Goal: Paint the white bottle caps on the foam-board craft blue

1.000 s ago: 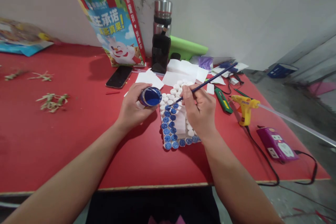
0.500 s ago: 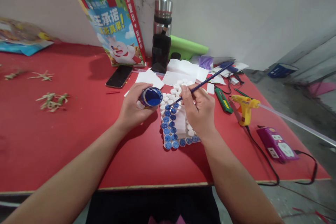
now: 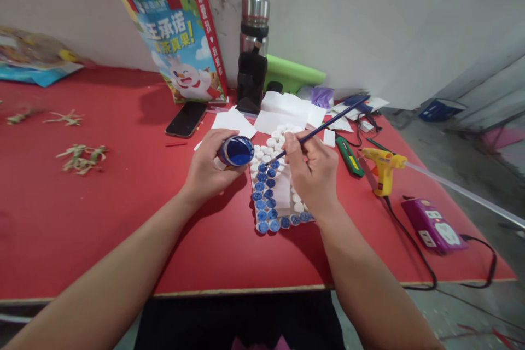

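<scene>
Tilted in my left hand (image 3: 207, 172) is a small open jar of blue paint (image 3: 238, 151), its mouth facing me. Between the thumb and fingers of my right hand (image 3: 314, 172) a long dark blue paintbrush (image 3: 328, 127) is pinched, its tip down at the upper left of a frame of round discs (image 3: 272, 203). The discs along its left side and bottom edge are blue. Those at the top and right, such as the white discs (image 3: 271, 143), are unpainted. My right hand covers part of the frame's right side.
On the red table (image 3: 123, 219), a yellow glue gun (image 3: 383, 167), a green utility knife (image 3: 349, 156) and a purple power box (image 3: 433, 225) lie right. Behind are a phone (image 3: 186, 119), a bottle (image 3: 252, 60), a printed bag (image 3: 176, 33) and white paper (image 3: 283, 112). Woven straw pieces (image 3: 83, 158) lie left.
My right hand and the paintbrush have shifted very slightly to the right. My left hand holds the jar in the same place.
</scene>
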Tool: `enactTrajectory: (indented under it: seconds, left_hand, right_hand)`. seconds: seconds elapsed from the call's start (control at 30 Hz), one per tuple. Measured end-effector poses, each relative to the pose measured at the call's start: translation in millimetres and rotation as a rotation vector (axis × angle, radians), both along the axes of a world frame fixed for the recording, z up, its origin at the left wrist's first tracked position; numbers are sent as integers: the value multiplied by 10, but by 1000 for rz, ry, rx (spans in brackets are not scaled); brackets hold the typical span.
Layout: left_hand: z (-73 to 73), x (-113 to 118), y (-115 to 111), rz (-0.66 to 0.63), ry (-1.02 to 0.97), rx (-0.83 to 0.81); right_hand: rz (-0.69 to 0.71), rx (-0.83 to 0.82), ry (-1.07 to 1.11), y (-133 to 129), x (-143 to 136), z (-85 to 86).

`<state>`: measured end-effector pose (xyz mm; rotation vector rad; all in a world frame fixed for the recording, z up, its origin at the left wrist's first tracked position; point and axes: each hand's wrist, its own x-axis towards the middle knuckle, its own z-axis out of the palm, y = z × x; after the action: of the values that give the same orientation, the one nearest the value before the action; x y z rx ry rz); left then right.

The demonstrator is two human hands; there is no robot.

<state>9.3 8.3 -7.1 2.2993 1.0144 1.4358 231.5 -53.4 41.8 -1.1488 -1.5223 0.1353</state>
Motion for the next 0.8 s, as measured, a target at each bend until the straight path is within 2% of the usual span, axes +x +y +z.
enactTrajectory:
  seconds: [0.27,0.8]
  left_hand:
    - [1,8,1,-37,-25,21]
    - [-6,22,0,-29,-42,27]
  right_hand:
    - [17,32,-7,1,-5,-4]
    - [0,39,-36,-2,0,7]
